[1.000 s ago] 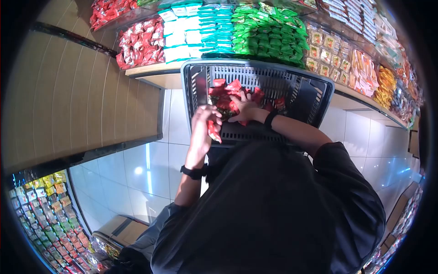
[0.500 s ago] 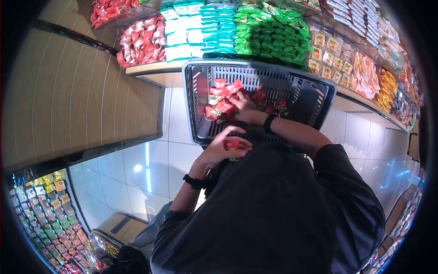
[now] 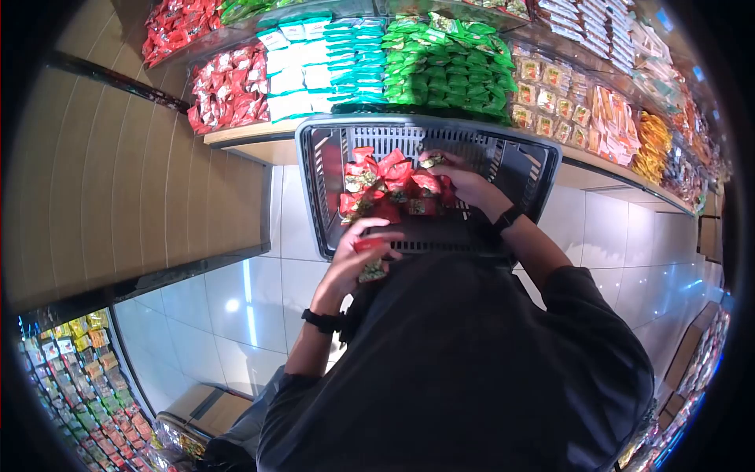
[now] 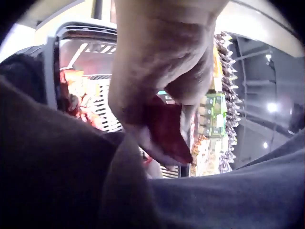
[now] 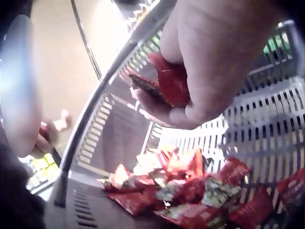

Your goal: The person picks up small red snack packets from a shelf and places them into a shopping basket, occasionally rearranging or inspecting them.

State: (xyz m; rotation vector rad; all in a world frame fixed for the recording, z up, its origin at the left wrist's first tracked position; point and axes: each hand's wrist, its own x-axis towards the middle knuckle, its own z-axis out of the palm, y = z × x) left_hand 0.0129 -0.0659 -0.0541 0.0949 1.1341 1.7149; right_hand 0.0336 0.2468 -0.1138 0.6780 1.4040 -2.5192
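Observation:
Several small red snack packets with green-patterned parts lie in a heap in the left and middle of a dark slatted shopping basket. My left hand, at the basket's near left corner, holds a red packet between thumb and fingers, its patterned end showing below. Above the heap, inside the basket, my right hand pinches another red packet; its dark patterned edge sticks out past the fingertips. Loose packets lie beneath that hand in the right wrist view.
Beyond the basket runs a shelf with red bags, white and teal packs, green bags and boxed-looking packs. A wooden panel stands at left. Tiled floor and another packed rack lie behind it.
My right hand has come up off the heap, moved right and now pinches a packet. My left hand, still holding its packet, went in toward my body, then back out to the left.

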